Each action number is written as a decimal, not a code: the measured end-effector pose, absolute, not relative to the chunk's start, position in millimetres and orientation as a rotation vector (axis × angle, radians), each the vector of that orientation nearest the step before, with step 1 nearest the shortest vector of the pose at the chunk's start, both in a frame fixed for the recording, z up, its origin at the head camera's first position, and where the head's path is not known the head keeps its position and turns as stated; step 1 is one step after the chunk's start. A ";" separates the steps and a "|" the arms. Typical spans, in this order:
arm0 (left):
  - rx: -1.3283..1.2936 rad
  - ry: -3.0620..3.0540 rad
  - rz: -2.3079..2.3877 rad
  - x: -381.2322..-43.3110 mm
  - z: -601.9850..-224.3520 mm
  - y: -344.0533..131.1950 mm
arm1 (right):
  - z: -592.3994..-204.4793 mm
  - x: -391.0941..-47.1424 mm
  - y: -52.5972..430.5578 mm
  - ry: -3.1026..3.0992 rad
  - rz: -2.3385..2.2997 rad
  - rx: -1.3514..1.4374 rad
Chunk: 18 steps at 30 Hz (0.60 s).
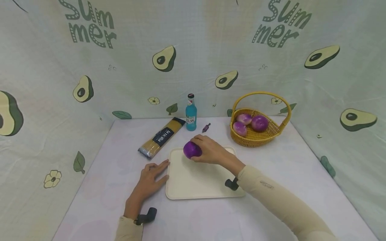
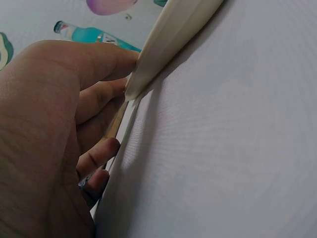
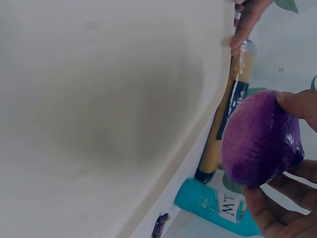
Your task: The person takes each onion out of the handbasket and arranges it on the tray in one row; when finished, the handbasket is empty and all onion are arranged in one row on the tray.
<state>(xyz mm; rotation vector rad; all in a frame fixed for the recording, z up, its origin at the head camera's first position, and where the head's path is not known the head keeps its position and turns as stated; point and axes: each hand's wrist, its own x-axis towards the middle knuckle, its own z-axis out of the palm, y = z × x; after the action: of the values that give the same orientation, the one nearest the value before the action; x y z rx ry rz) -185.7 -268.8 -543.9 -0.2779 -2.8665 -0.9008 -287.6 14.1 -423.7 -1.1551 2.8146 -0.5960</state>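
Observation:
My right hand [image 1: 211, 150] grips a round purple onion [image 1: 192, 150] above the far left part of a cream tray [image 1: 199, 187]. In the right wrist view the thumb and fingers pinch opposite sides of the onion [image 3: 260, 139], which hangs over the tray's rim. My left hand [image 1: 150, 179] rests at the tray's left edge, its thumb and fingers extended. In the left wrist view the thumb of the left hand [image 2: 44, 114] touches the outside of the tray rim [image 2: 163, 49], with the other fingers spread below it.
A pack of spaghetti [image 1: 163, 137] lies behind the tray, left of a blue bottle [image 1: 191, 115] standing upright. A small wrapped candy [image 1: 206, 128] lies right of the bottle. A yellow wicker basket [image 1: 253, 142] with a tall handle holds 3 purple onions [image 1: 259, 123] at the back right.

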 end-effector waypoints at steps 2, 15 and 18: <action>-0.283 -2.869 -0.881 -186.6 -544.4 -269.3 | -424.3 -288.7 11.3 2.810 -0.592 -1.153; -0.259 -2.902 -0.899 -187.1 -542.9 -269.2 | -431.4 -294.7 2.3 2.817 -0.587 -1.164; -0.253 -2.908 -0.898 -186.8 -541.4 -269.5 | -432.7 -295.7 -0.3 2.814 -0.585 -1.168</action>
<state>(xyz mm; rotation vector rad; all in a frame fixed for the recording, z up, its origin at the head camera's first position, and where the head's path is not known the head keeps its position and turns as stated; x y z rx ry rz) -186.8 -269.5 -541.4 -0.2527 -2.9078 -0.8979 -295.7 -0.3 -432.7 -1.1683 2.8135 -0.5846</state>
